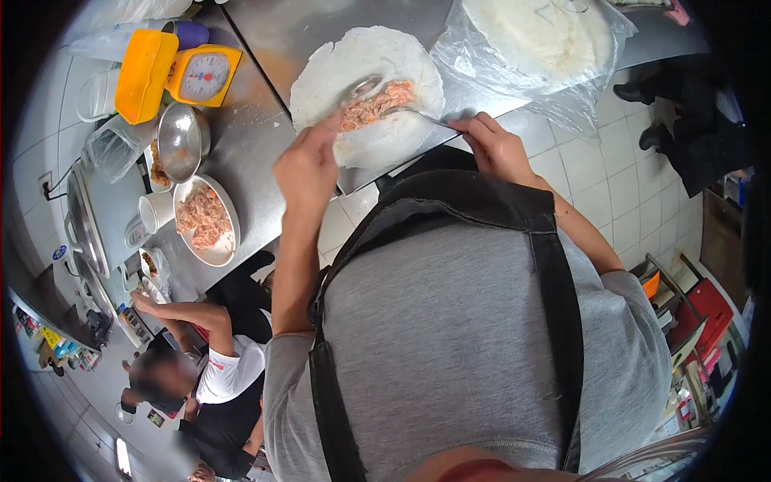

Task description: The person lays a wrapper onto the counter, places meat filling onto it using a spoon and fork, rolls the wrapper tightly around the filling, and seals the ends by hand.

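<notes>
A round white wrapper sheet (317,84) lies on the steel counter, with a strip of pinkish shredded filling (377,106) across its middle. My left hand (309,165) is closed over the sheet's lower left part, on what looks like a metal spoon (367,85) whose bowl is beside the filling's upper edge. Pinched in my right hand (496,146), near the counter's edge, is the handle of a second metal spoon (430,119); its tip touches the filling's right part.
More white sheets (554,36) sit in clear plastic at the upper right. Left are a white bowl of filling (206,221), a steel bowl (183,141) and a yellow scale (205,76). People are at lower left (233,373) and upper right (695,112).
</notes>
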A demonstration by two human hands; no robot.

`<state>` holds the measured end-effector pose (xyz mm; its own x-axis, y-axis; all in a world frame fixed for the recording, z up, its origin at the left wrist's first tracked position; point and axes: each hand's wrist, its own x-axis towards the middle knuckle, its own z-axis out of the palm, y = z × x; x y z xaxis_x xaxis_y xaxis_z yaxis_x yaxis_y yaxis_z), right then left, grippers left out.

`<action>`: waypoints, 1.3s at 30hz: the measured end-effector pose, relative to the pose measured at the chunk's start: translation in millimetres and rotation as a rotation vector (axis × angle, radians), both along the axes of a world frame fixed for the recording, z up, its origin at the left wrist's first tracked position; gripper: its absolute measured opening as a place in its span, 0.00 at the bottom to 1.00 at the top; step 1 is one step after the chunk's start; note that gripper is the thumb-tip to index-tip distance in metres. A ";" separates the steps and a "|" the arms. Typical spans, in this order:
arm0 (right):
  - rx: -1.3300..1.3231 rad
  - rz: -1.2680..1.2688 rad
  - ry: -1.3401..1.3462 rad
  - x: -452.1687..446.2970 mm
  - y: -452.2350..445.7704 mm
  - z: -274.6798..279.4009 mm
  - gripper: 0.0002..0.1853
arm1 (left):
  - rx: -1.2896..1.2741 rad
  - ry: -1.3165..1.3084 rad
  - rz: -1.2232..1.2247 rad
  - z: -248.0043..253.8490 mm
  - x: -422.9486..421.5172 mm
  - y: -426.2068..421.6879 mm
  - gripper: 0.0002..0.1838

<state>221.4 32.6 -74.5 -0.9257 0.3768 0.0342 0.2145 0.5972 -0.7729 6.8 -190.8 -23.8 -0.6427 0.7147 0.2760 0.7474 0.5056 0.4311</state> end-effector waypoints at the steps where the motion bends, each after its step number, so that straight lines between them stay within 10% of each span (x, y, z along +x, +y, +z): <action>1: 0.047 -0.024 -0.013 -1.6 2.2 -3.1 0.18 | 0.016 0.028 -0.038 -6.4 1.5 3.3 0.20; 39: 0.063 -0.085 0.102 3.6 58.3 6.6 0.19 | 0.033 -0.153 -0.149 5.6 -13.9 8.8 0.20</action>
